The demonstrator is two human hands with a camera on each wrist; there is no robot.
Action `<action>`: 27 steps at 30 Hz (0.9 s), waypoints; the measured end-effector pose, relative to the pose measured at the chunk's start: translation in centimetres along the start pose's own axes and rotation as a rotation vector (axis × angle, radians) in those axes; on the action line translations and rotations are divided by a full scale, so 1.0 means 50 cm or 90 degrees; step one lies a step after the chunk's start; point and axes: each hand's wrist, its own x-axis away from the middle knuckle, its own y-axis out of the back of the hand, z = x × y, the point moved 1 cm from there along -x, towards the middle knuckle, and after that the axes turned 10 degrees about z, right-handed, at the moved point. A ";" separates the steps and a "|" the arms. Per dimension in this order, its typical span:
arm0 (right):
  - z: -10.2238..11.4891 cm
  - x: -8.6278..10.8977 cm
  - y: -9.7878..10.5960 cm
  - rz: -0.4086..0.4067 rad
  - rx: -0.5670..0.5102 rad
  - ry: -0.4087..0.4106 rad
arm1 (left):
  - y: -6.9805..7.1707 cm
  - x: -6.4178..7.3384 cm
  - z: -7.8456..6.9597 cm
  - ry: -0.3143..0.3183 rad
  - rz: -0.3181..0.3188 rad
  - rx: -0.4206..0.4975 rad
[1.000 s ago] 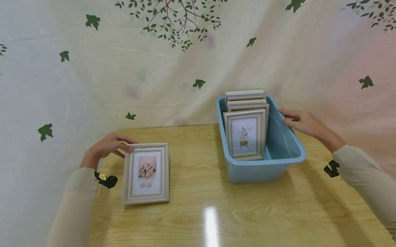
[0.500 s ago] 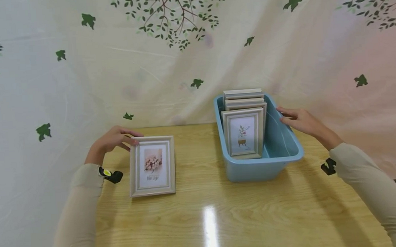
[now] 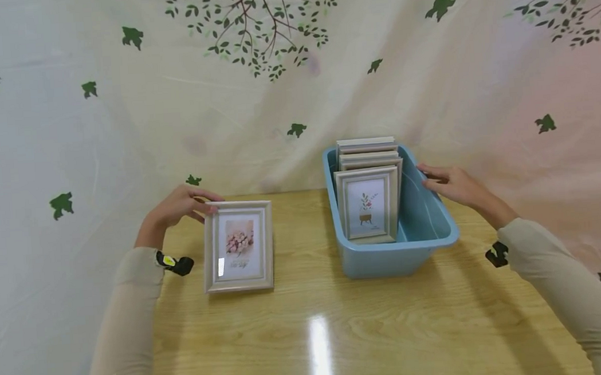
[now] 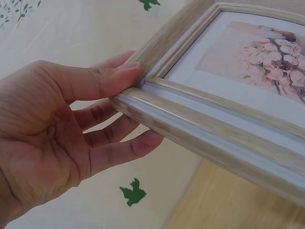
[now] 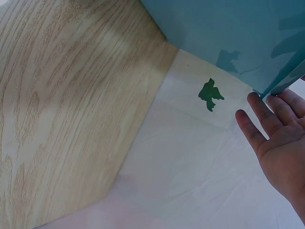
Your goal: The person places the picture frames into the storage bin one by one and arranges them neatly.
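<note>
My left hand (image 3: 180, 207) pinches a picture frame (image 3: 211, 247) at its upper left corner, and the left wrist view shows the thumb on the front with fingers (image 4: 126, 149) behind. Pink roses show on the print, and the moulding is pale wood. The picture frame faces me, tilted, over the left part of the table. At the right, my right hand (image 3: 458, 186) holds the right rim of a light blue plastic bin (image 3: 403, 258), fingertips along the edge. Inside the bin, several picture frames stand in a row; the front one (image 3: 353, 207) shows a potted plant.
A wood-grain table (image 3: 392, 331) lies under the bin and the held picture frame. Behind its back edge hangs a pale cloth (image 3: 256, 133) printed with branches and green birds. The cloth also lies along the table's left side.
My left hand has carried the rose picture frame to the right and slightly farther back. The right hand stays at the bin's rim, and the bin keeps its place.
</note>
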 end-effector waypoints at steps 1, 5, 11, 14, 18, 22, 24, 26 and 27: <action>-0.001 0.001 0.000 0.002 0.000 -0.001 | -0.002 -0.001 -0.007 -0.004 -0.003 0.002; -0.006 0.004 -0.003 0.001 -0.006 -0.009 | -0.006 -0.008 -0.034 -0.019 -0.013 0.012; -0.012 0.008 -0.005 0.008 -0.017 -0.018 | -0.014 -0.024 -0.077 -0.033 -0.038 0.014; -0.012 0.010 -0.005 0.012 -0.019 -0.020 | -0.017 -0.031 -0.102 -0.037 -0.059 0.008; -0.012 0.010 -0.003 0.012 -0.017 -0.013 | -0.019 -0.037 -0.137 -0.058 -0.073 0.005; -0.014 0.009 0.000 0.011 -0.011 -0.008 | -0.021 -0.043 -0.176 -0.074 -0.084 -0.003; -0.015 0.009 0.002 0.012 -0.009 -0.008 | -0.022 -0.045 -0.196 -0.080 -0.091 -0.009; -0.015 0.008 0.004 0.014 -0.007 -0.008 | -0.023 -0.047 -0.216 -0.088 -0.099 -0.018; -0.016 0.008 0.005 0.014 -0.007 -0.007 | -0.023 -0.048 -0.225 -0.093 -0.103 -0.021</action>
